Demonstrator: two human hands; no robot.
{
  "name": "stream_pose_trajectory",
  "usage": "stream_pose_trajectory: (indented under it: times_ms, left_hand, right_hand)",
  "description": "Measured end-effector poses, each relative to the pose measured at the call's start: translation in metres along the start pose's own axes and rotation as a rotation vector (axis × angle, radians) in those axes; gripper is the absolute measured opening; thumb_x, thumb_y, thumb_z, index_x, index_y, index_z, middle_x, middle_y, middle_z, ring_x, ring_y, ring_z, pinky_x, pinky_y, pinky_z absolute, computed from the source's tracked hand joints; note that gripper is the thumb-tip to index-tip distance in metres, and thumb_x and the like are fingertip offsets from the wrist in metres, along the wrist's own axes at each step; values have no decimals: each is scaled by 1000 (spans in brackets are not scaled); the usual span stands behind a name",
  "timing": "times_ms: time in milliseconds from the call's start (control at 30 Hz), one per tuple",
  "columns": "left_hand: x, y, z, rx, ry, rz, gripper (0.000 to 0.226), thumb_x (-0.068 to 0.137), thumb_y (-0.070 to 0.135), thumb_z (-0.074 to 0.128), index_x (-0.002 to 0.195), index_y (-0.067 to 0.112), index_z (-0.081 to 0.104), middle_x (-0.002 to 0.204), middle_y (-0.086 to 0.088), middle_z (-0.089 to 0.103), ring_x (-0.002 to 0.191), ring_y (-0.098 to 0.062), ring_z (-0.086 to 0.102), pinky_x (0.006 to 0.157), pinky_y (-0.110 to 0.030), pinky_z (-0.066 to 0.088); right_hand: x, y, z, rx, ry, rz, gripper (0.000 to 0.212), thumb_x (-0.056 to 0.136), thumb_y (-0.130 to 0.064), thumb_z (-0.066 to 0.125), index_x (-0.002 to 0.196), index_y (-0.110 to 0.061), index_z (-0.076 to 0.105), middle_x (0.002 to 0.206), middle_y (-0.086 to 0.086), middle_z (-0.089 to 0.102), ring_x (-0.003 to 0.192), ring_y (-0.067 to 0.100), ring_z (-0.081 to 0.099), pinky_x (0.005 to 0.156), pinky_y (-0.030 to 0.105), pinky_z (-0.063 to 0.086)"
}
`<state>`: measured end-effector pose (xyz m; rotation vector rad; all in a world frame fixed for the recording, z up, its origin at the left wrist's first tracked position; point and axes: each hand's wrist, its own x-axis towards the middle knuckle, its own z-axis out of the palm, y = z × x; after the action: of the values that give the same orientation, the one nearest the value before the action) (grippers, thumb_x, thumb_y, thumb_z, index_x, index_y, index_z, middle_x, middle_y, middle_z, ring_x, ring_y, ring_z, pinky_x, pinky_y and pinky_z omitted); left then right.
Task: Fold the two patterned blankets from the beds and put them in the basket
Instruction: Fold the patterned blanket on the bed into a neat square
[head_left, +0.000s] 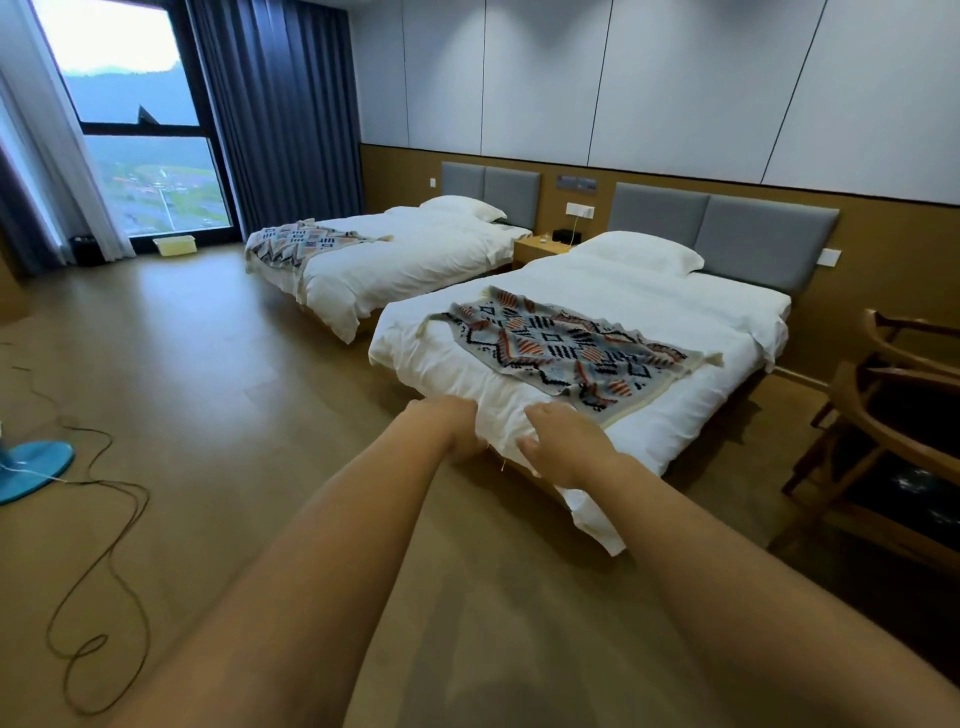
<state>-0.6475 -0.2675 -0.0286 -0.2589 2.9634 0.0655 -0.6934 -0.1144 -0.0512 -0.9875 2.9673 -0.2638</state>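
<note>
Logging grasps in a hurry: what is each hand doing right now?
Left hand: gripping the near corner of the white fabric duvet.
Right hand: gripping the same corner.

left hand (453, 427), right hand (563, 449) holding duvet corner (501, 415), patterned blanket (566, 353) beside

Arms outstretched, left hand (451, 427) beside right hand (567, 448), fingers (545, 415) seemingly curled on duvet (441, 358)

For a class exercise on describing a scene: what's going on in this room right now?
A person's left hand and right hand both grip a corner of the white duvet on the near bed. Neither patterned blanket is folded yet: the near blanket lies spread there, the far blanket on the far bed. The pale yellow basket sits on the floor by the window.
</note>
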Motion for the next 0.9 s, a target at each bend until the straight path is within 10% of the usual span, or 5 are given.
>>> stream_pose_trajectory:
  times_ms: [900]
  left_hand:
    - [528, -254, -41, -36, -109, 14, 49, 88, 45, 49, 127, 15, 43, 131, -9, 52, 115, -27, 51, 93, -39, 44]
  right_hand:
    - [572, 38, 77, 46, -139, 72, 41, 96, -37, 39, 126, -9, 43, 132, 11, 47, 118, 26, 46, 94, 38, 39]
